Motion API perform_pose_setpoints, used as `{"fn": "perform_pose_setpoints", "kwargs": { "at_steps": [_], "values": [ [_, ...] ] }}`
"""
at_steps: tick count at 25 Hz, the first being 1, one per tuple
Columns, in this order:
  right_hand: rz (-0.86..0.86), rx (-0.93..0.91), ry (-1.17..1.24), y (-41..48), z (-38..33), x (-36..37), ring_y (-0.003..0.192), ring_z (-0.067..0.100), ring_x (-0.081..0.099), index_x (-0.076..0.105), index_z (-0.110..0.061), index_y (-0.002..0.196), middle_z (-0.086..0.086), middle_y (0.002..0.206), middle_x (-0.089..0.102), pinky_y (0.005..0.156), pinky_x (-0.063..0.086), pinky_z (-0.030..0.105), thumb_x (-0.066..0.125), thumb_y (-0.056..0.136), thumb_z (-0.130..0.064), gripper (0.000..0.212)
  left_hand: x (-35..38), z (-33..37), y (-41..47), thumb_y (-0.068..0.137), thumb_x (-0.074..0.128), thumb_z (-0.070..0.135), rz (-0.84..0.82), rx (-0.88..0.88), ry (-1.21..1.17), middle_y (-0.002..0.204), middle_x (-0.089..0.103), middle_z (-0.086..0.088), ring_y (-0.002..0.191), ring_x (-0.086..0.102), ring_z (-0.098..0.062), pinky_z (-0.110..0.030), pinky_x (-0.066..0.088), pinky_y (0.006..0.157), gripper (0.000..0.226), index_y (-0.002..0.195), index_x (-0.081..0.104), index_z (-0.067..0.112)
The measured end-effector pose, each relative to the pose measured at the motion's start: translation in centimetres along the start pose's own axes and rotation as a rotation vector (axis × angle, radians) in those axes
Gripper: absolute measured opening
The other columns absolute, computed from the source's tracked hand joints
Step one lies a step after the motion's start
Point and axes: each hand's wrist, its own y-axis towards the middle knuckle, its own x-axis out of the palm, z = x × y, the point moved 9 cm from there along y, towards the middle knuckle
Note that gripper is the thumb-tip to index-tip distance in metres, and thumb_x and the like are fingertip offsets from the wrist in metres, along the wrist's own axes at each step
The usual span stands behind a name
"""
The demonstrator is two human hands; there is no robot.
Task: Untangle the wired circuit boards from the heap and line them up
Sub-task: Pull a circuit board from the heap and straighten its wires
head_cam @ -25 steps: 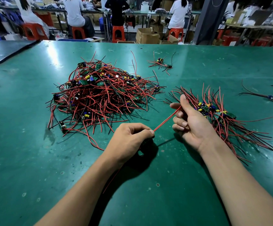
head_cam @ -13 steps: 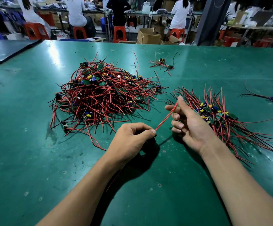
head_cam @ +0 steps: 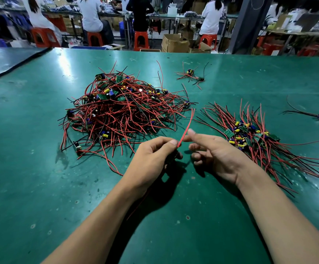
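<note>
Wires (head_cam: 185, 128) are pinched by left hand (head_cam: 153, 159); right hand (head_cam: 215, 155) is loosely spread (possibly touching). Heap (head_cam: 124, 113) at ten o'clock, lined boards (head_cam: 250, 138) at two; bare table (head_cam: 183, 235) at six.

**Location: Electronics Assembly Workshop**

The setting is a factory assembly floor. A large bench (head_cam: 40, 187) with a green mat surface carries a heap of wired circuit boards (head_cam: 124, 113) near its middle and a sorted row of boards (head_cam: 253, 138) toward its right edge. Beyond the far edge, seated workers (head_cam: 90, 14) occupy red plastic stools (head_cam: 140, 40) at further benches. Cardboard boxes (head_cam: 173, 43) stand on the floor, and stocked shelving (head_cam: 297, 21) fills the right background.
</note>
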Motion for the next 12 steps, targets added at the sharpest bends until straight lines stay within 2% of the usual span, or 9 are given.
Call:
{"fn": "perform_pose_setpoints", "kwargs": {
  "at_steps": [3, 6, 7, 9, 12],
  "values": [
    [-0.062, 0.008, -0.033, -0.2, 0.4, 0.8, 0.052, 0.010, 0.053, 0.069, -0.013, 0.090, 0.002, 0.074, 0.064, 0.045, 0.046, 0.019, 0.087, 0.063, -0.032, 0.038, -0.5, 0.0, 0.3, 0.096, 0.052, 0.010, 0.027, -0.028, -0.098, 0.087, 0.073, -0.016, 0.074, 0.061, -0.025, -0.036, 0.049, 0.070, 0.022, 0.098, 0.072, 0.017],
    [-0.109, 0.002, -0.076, -0.3, 0.2, 1.3, 0.054, 0.011, 0.058, 0.068, -0.013, 0.091, 0.002, 0.074, 0.067, 0.048, 0.052, 0.023, 0.088, 0.060, -0.028, 0.040, -0.6, 0.2, 0.5, 0.089, 0.046, -0.006, 0.008, -0.026, -0.179, 0.094, 0.074, -0.010, 0.068, 0.063, -0.019, -0.026, 0.053, 0.060, 0.036, 0.107, 0.068, 0.016],
    [-0.122, -0.009, -0.101, -0.4, 0.2, 1.5, 0.055, 0.011, 0.059, 0.068, -0.012, 0.091, 0.002, 0.073, 0.067, 0.050, 0.053, 0.023, 0.089, 0.059, -0.028, 0.042, -0.6, 0.3, 0.5, 0.088, 0.045, -0.012, 0.008, -0.012, -0.180, 0.098, 0.075, -0.008, 0.072, 0.066, -0.018, -0.026, 0.055, 0.063, 0.040, 0.109, 0.066, 0.015],
    [-0.129, -0.037, -0.144, -0.5, 0.0, 1.8, 0.055, 0.012, 0.059, 0.067, -0.011, 0.093, 0.001, 0.074, 0.066, 0.050, 0.053, 0.025, 0.090, 0.058, -0.028, 0.046, -0.7, 0.6, 0.5, 0.088, 0.045, -0.018, 0.010, 0.036, -0.142, 0.102, 0.075, -0.006, 0.090, 0.068, -0.021, -0.031, 0.057, 0.079, 0.045, 0.112, 0.064, 0.016],
    [-0.138, -0.068, -0.150, -0.5, -0.2, 1.9, 0.055, 0.013, 0.058, 0.068, -0.015, 0.093, 0.001, 0.078, 0.066, 0.049, 0.052, 0.025, 0.095, 0.056, -0.028, 0.048, -0.9, 1.2, 0.1, 0.088, 0.052, -0.016, 0.026, 0.101, -0.106, 0.105, 0.075, -0.004, 0.105, 0.068, -0.017, -0.037, 0.053, 0.093, 0.043, 0.114, 0.062, 0.016]
  ]
}}
